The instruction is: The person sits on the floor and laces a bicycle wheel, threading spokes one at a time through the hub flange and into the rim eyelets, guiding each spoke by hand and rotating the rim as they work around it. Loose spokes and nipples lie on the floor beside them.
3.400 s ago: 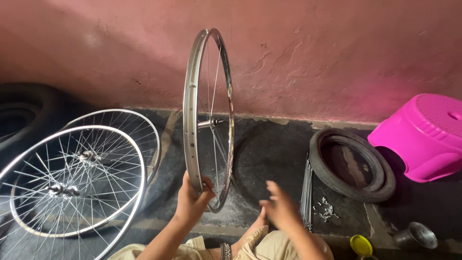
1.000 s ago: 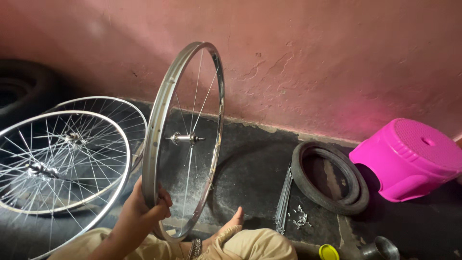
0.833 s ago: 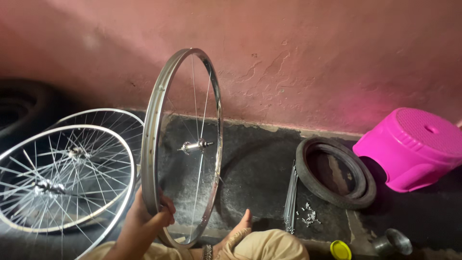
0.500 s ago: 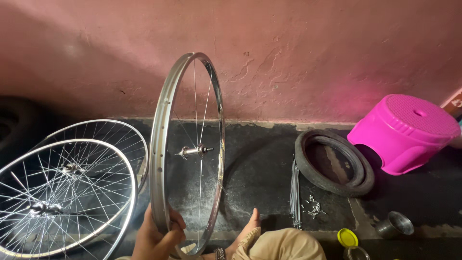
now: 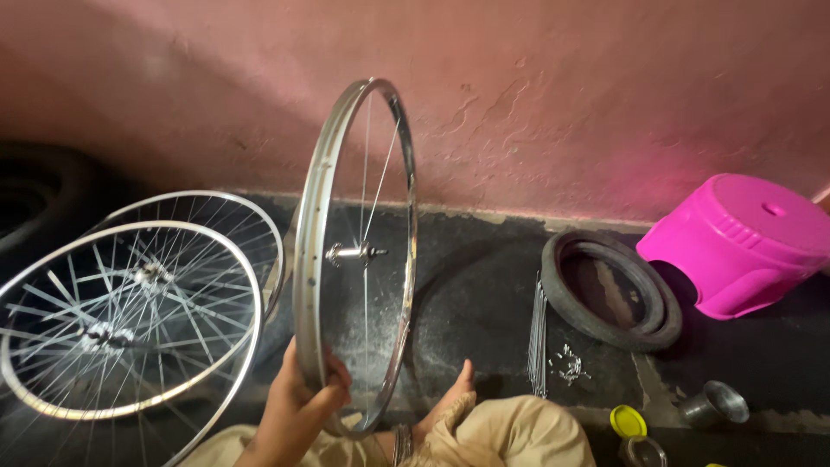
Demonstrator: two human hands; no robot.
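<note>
Bicycle rim [image 5: 313, 251] stands upright on edge, narrow side toward the camera, w/ only a few spokes laced to its hub [image 5: 354, 252]. Left hand [image 5: 298, 406] is wrapped around the rim's lower left edge, fingers curled over the metal. Right hand [image 5: 450, 393] sits low beside the rim's bottom right, thumb up; mostly hidden behind the tan-clothed knee [image 5: 510, 432], so can't tell how open it is or whether it touches the rim.

Open dark floor [image 5: 475, 303] lies behind and right of the rim up to the pink wall [image 5: 562, 104]. Left side is tight: two fully spoked wheels [image 5: 130, 311] lean overlapped just beside the rim. A dark tyre [image 5: 35, 199] at far left is dim and cut off by the frame.

Right of the knee, a bundle of loose spokes [image 5: 538, 333] lies on the floor, w/ a small pile of spoke nipples [image 5: 569, 363] next to it. Beyond, a black tyre [image 5: 612, 290] lies flat, near an overturned pink plastic stool [image 5: 735, 242]. Bottom edge: a yellow lid [image 5: 628, 421], a jar [image 5: 641, 451] cut off, contents unclear, and a small metal cup [image 5: 713, 403], inside not readable.
</note>
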